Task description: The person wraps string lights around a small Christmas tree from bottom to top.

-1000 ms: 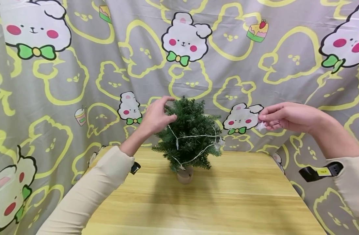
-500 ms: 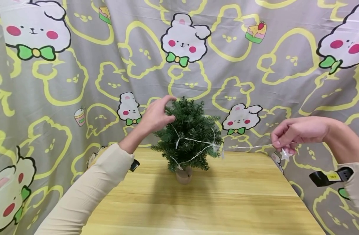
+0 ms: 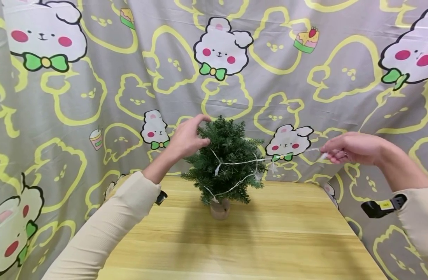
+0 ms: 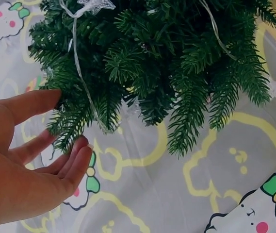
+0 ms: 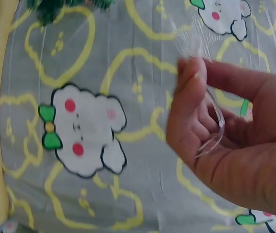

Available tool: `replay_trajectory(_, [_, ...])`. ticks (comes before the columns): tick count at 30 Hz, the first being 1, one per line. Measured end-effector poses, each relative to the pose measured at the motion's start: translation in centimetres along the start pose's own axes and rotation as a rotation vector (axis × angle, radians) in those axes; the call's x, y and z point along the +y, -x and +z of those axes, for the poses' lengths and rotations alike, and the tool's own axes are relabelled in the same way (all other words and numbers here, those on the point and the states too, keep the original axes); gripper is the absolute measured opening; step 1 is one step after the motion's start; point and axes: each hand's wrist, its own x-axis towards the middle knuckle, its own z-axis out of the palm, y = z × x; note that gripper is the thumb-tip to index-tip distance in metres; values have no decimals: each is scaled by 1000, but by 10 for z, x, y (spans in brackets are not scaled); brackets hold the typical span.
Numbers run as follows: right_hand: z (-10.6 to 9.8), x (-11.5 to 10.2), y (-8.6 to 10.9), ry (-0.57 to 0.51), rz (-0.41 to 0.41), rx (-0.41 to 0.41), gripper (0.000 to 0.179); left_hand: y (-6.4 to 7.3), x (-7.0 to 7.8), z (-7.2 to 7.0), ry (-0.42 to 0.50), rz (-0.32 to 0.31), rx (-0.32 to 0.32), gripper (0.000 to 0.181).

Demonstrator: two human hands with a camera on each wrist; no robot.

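Observation:
A small artificial Christmas tree [image 3: 228,144] stands upright in a round light-brown base [image 3: 219,210]. My left hand [image 3: 187,136] is at its upper left; in the left wrist view the thumb and loosely bent fingers [image 4: 82,158] lie on either side of a branch tip. A clear-wired string of star lights [image 3: 240,162] crosses the tree's front. From the tree's right side the wire runs out to my right hand [image 3: 352,147], which pinches it between thumb and forefinger. One star [image 3: 272,168] hangs from that stretch. In the right wrist view a wire loop [image 5: 220,121] passes across the palm.
The tree rests towards the back of a wood-grain table [image 3: 270,233]. Close behind and at both sides hangs a grey curtain [image 3: 277,81] with cartoon bunnies. Dark straps [image 3: 383,206] sit at both wrists, below beige sleeves [image 3: 105,229].
My right hand first moved right and down, drawing the wire out from the tree, then came back up and slightly left. The left hand has stayed at the tree.

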Motion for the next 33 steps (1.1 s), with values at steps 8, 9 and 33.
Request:
replay_trajectory(8, [22,-38,-29,-268,-81,271,20,2,-1,0,6,-6,9,61])
replay_trajectory(9, [25,-44,-34,-299,-81,285,20,3,-1,0,7,-8,8,60])
replay_trajectory(33, [95,-165,-119,-395,-218,474,5,6,1,0,13,-26,-8,66])
